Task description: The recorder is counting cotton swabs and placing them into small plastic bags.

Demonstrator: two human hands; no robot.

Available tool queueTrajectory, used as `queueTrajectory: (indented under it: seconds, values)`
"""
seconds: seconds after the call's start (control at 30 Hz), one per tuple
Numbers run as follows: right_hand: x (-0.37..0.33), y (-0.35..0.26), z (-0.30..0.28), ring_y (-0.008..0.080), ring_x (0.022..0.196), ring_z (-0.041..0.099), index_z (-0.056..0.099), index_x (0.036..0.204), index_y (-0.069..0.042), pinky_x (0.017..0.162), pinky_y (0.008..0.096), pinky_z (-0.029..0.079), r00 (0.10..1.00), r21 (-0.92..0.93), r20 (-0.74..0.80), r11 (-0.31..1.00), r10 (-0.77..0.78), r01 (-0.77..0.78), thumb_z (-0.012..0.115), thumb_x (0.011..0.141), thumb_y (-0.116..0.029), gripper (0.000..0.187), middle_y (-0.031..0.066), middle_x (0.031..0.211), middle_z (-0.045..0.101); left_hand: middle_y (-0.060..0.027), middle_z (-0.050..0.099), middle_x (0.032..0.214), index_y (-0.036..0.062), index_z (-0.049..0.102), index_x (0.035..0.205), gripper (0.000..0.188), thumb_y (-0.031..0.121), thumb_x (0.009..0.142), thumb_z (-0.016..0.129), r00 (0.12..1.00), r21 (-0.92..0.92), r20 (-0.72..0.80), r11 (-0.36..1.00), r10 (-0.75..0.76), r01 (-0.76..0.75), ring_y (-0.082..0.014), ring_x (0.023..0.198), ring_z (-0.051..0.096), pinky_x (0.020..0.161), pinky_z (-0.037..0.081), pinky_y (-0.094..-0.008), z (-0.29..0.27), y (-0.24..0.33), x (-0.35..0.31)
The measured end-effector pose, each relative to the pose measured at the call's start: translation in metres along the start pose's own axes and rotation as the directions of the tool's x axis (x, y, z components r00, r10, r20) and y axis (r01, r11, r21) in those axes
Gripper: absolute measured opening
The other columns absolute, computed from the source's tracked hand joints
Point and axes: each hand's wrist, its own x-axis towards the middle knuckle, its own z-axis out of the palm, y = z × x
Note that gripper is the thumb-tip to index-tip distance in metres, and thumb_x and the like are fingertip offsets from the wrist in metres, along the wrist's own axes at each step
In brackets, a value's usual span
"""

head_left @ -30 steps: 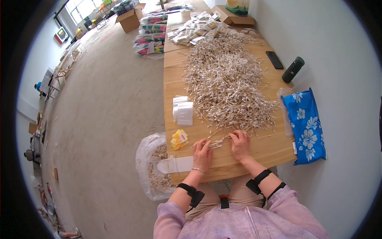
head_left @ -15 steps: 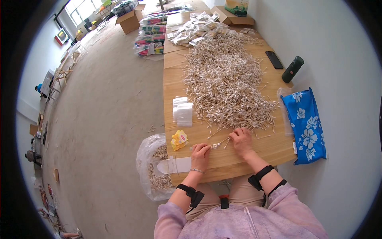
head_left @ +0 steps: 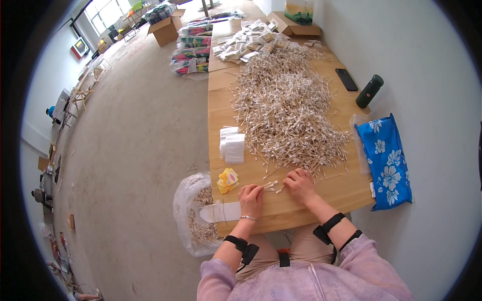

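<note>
A big heap of cotton swabs [head_left: 288,113] covers the middle of the wooden table. My left hand [head_left: 251,199], near the front edge, is closed on a small bunch of cotton swabs [head_left: 271,185], whose white tips stick out to the right. Just right of it, at the near side of the heap, my right hand [head_left: 299,185] has its fingers pinched together on a cotton swab [head_left: 280,189] pointing down toward the bunch. Left of my hands lie small yellow cards [head_left: 228,180]. Beyond those is a stack of clear plastic bags [head_left: 234,149].
A white strip [head_left: 223,212] juts over the left table edge, above a clear sack of swabs [head_left: 193,215]. Filled packets [head_left: 248,42] are piled at the far end. On the right are a phone [head_left: 346,80], a dark bottle [head_left: 369,91] and a blue flowered pack [head_left: 385,163].
My right hand has shifted slightly left and nearer to me, closer to the bunch. More white tips now show fanned out from my left hand. The whole view has tilted a little.
</note>
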Motion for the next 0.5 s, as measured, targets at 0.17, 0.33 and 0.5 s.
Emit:
queueTrajectory:
  seconds: [0.17,0.33,0.5]
  values:
    - [-0.017,0.010,-0.005,0.0198,0.098,0.051,0.066,0.082,-0.017,0.088,0.0360,0.038,1.000,0.034,-0.019,0.999,0.016,-0.015,0.064,0.075,-0.016,0.008,-0.0022,0.090,0.058,-0.0091,0.063,0.088,0.0062,0.069,0.086,0.008,0.009,0.079,0.067,0.998,-0.056,-0.046,0.998,-0.036,0.034,-0.0276,0.088,0.056,0.080,0.045,-0.0368,0.002,-0.007,0.001]
    - [-0.017,-0.007,-0.013,0.0205,0.093,0.052,0.065,0.081,-0.017,0.086,0.0354,0.038,1.000,0.019,0.020,1.000,-0.022,0.022,0.064,0.074,-0.016,0.007,-0.0008,0.086,0.056,-0.0090,0.064,0.088,0.0064,0.069,0.086,0.008,0.009,0.080,0.066,0.998,-0.096,-0.045,0.995,-0.039,0.035,-0.0280,0.088,0.056,0.078,0.045,-0.0368,0.007,-0.005,0.000]
    - [-0.012,-0.040,0.010,0.0207,0.094,0.052,0.065,0.082,-0.017,0.087,0.0361,0.038,0.996,0.084,-0.025,0.993,-0.083,0.085,0.064,0.075,-0.017,0.007,0.0001,0.087,0.057,-0.0096,0.063,0.091,0.0074,0.069,0.091,0.014,0.008,0.078,0.068,1.000,-0.068,0.010,0.997,-0.029,0.029,-0.0294,0.092,0.055,0.083,0.045,-0.0389,0.011,-0.003,0.000]
